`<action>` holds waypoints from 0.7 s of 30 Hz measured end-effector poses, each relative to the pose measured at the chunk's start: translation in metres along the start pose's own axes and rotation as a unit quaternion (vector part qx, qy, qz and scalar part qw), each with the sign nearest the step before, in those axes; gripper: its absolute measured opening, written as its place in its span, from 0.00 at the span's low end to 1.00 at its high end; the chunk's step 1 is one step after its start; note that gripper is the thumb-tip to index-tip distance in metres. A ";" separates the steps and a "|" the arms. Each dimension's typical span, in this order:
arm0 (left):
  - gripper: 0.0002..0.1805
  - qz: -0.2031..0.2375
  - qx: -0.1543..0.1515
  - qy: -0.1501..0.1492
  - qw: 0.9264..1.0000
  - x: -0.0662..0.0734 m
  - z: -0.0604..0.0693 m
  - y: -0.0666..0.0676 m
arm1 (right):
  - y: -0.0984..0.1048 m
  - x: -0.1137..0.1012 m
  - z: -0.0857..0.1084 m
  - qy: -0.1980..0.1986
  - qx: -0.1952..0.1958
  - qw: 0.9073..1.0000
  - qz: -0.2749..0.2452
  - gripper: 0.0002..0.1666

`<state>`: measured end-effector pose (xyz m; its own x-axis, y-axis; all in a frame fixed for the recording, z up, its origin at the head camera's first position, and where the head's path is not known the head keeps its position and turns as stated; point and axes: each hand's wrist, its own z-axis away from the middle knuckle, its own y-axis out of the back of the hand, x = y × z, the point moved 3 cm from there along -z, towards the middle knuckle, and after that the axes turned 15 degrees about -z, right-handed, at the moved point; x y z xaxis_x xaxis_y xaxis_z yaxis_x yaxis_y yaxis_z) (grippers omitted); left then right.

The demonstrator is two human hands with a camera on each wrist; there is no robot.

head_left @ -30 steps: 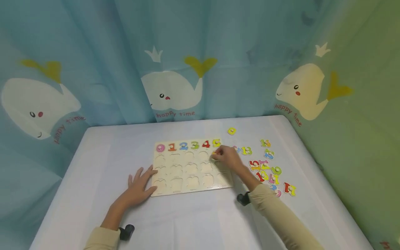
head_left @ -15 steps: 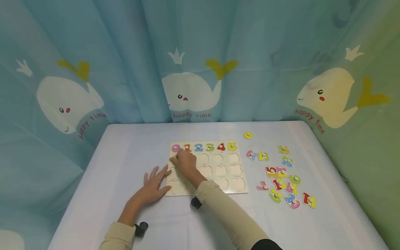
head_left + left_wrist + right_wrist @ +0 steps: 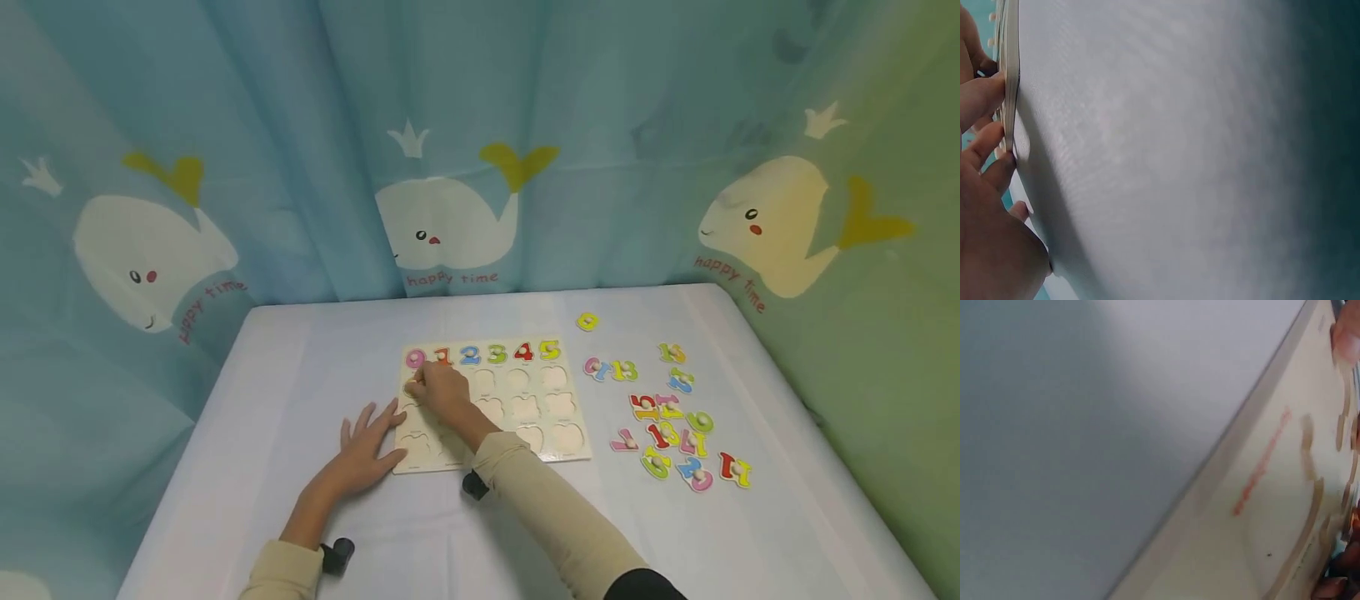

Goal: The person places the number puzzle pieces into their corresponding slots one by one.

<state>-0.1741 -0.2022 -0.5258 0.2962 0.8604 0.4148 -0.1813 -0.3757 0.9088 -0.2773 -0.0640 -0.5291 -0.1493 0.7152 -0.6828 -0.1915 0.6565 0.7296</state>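
Note:
A wooden number board lies on the table, its top row filled with knobbed numbers 0 to 5 and its lower recesses bare where visible. My right hand pinches a small yellowish piece over the left end of the second row; the fingers mostly hide it. With fingers spread, my left hand touches the board's left edge. The left wrist view has the board's side beside my left hand. Recesses of the board show in the right wrist view.
Several loose number pieces lie scattered right of the board, some overlapping. One yellow piece is beyond its top right corner. Behind the white table hangs a blue curtain with whale prints.
From the board's right side, my right hand has crossed to its left end with the piece. My left hand stays at the left edge. The head view has shifted somewhat.

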 end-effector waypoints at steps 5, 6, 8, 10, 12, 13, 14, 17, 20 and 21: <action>0.34 0.010 0.008 0.004 1.000 0.000 0.002 -0.002 | 0.000 0.004 0.000 0.023 -0.013 0.999 -0.034 0.12; 0.34 0.011 0.005 0.005 1.000 0.000 0.002 -0.003 | 0.001 0.005 0.001 0.023 -0.016 0.999 -0.039 0.12; 0.34 0.012 0.001 0.004 1.000 0.001 0.000 -0.004 | 0.002 0.007 0.001 0.019 -0.025 0.999 -0.044 0.11; 0.35 0.010 -0.006 0.004 1.000 0.001 -0.002 -0.007 | 0.006 0.009 0.002 0.015 -0.038 0.998 -0.052 0.10; 0.36 0.010 -0.013 0.005 1.000 0.002 -0.005 -0.008 | 0.010 0.012 0.002 0.014 -0.052 0.997 -0.061 0.11; 0.36 0.008 -0.019 0.007 1.000 0.003 -0.006 -0.008 | 0.012 0.013 0.002 0.014 -0.058 0.996 -0.065 0.12; 0.35 0.006 -0.022 0.009 1.000 0.003 -0.007 -0.008 | 0.015 0.015 0.003 0.018 -0.059 0.996 -0.072 0.13; 0.34 0.001 -0.027 0.021 0.999 0.003 -0.006 -0.007 | 0.028 0.021 0.004 0.032 -0.027 0.995 -0.090 0.16; 0.35 -0.010 -0.021 0.032 0.999 0.000 -0.002 -0.005 | 0.048 0.033 0.005 0.037 0.034 0.993 -0.110 0.15; 0.35 -0.012 -0.019 0.036 0.999 0.000 0.000 -0.005 | 0.057 0.039 0.005 0.041 0.054 0.991 -0.116 0.14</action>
<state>-0.1732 -0.2007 -0.5302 0.2332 0.8919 0.3874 -0.2117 -0.3423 0.9154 -0.2889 0.0027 -0.5138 -0.1924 0.5231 -0.8303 -0.1254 0.8261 0.5495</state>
